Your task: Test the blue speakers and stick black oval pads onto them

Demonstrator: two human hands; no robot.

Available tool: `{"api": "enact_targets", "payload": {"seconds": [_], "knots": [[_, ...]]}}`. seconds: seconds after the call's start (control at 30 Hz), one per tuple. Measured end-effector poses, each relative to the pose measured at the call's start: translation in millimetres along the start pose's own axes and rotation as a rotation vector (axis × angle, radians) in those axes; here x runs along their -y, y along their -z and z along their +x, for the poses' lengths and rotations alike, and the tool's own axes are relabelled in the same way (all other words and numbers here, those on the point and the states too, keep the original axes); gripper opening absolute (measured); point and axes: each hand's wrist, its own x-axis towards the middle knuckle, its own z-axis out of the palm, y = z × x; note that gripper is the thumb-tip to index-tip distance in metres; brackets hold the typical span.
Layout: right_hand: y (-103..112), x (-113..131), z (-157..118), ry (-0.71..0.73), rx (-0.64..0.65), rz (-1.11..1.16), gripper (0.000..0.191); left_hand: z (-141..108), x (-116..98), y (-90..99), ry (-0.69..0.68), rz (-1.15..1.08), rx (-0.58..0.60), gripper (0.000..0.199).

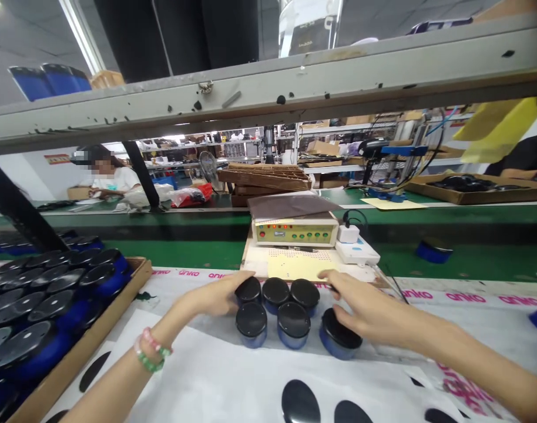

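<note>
Several short round containers with glossy black tops and blue sides stand in two rows on the white-covered table. My left hand (220, 295) reaches around the outer side of the back-left container (248, 289), its fingers stretched out and touching or nearly touching it. At the other end, my right hand (361, 302) has its fingers spread, with the thumb over the edge of the front-right container (340, 332). Part of that container is hidden by the hand. Between the hands stand the front-middle container (294, 324) and the back-middle container (275, 294).
On the left, a cardboard tray (131, 281) holds many similar containers. Behind the group sits a control box (295, 229) with red lights, beside a white power adapter (358, 249). Black discs (300, 402) lie on the white sheet in front. A shelf beam (259, 88) crosses overhead.
</note>
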Motion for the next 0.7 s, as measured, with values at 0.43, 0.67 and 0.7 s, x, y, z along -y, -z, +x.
{"api": "enact_targets", "payload": {"seconds": [0.43, 0.67, 0.7], "knots": [[1, -7, 35, -0.078, 0.115, -0.078, 0.010, -1, 3, -9.8, -0.012, -0.360, -0.274, 0.061], [16, 71, 38, 0.199, -0.116, 0.273, 0.042, -2, -78, -17.3, -0.212, -0.412, -0.247, 0.043], [15, 77, 38, 0.186, -0.125, 0.300, 0.035, -3, -86, -18.3, -0.234, -0.418, -0.227, 0.037]]}}
